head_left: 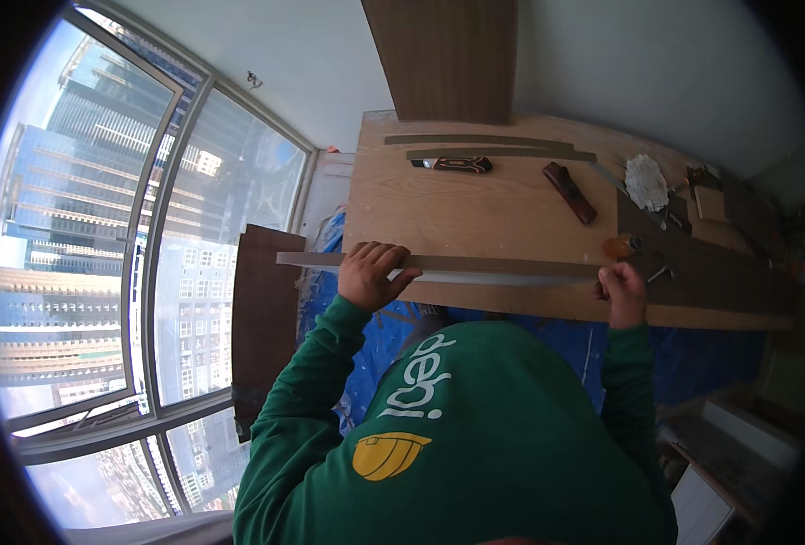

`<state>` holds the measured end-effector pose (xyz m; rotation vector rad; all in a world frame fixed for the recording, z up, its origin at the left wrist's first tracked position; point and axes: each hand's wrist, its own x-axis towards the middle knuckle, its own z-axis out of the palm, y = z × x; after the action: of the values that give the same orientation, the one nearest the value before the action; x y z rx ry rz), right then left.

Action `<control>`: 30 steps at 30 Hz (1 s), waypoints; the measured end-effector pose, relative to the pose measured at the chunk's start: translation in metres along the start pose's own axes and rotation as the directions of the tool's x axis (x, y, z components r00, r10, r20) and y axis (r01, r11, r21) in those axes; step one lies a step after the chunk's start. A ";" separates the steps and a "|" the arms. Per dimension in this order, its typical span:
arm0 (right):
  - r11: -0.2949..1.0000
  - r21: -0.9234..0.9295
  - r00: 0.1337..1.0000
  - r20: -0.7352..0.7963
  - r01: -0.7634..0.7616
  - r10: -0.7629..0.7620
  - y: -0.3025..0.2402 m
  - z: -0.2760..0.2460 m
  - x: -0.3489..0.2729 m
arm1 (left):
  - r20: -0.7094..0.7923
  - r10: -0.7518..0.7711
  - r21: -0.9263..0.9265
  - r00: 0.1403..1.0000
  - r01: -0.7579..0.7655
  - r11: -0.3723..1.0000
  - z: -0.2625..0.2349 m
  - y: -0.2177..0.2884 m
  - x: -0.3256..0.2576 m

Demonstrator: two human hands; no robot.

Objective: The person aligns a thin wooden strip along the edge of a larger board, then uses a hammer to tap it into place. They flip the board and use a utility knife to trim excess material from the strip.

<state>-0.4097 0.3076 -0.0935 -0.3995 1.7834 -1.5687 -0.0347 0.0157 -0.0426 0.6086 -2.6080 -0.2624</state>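
Note:
A long narrow panel (pixel 502 265) lies crosswise in front of me along the near side of the workbench, its brown edge up and a pale face toward me. Near its left end, my left hand (pixel 375 274) is wrapped over the top, thumb on the near side. My right hand (pixel 622 292) is closed at the panel's right end; its curled fingers hide the exact grip. Beyond the panel, a utility knife (pixel 452 164) lies beside two thin brown strips (pixel 479 141). A dark reddish-brown tool or block (pixel 569 193) sits farther right.
The wooden workbench (pixel 475 213) carries a crumpled white cloth (pixel 646 183), an orange-handled tool (pixel 622 245) and a small hammer-like tool (pixel 661 271) at right. A brown board (pixel 443 59) stands behind. Another dark board (pixel 266 318) leans near the window (pixel 202 236). Blue sheeting (pixel 684 368) covers the floor.

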 end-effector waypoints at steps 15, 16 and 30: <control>0.979 -0.179 0.970 0.236 0.098 -0.054 0.090 0.007 0.029 | -0.179 -0.097 0.151 0.979 0.125 0.981 0.000 0.012 -0.020; 0.993 -0.091 0.966 0.256 0.071 -0.045 0.089 0.011 0.035 | -0.283 -0.131 0.085 0.950 0.161 0.983 0.001 0.013 -0.032; 0.995 -0.092 0.954 0.298 0.049 -0.019 0.105 0.000 0.060 | 0.416 -0.769 -0.587 0.485 0.789 0.180 0.066 -0.205 -0.165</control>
<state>-0.4277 0.2908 -0.2116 -0.6797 1.6297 -1.3650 0.1436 -0.0851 -0.2205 1.5670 -1.6220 -1.5628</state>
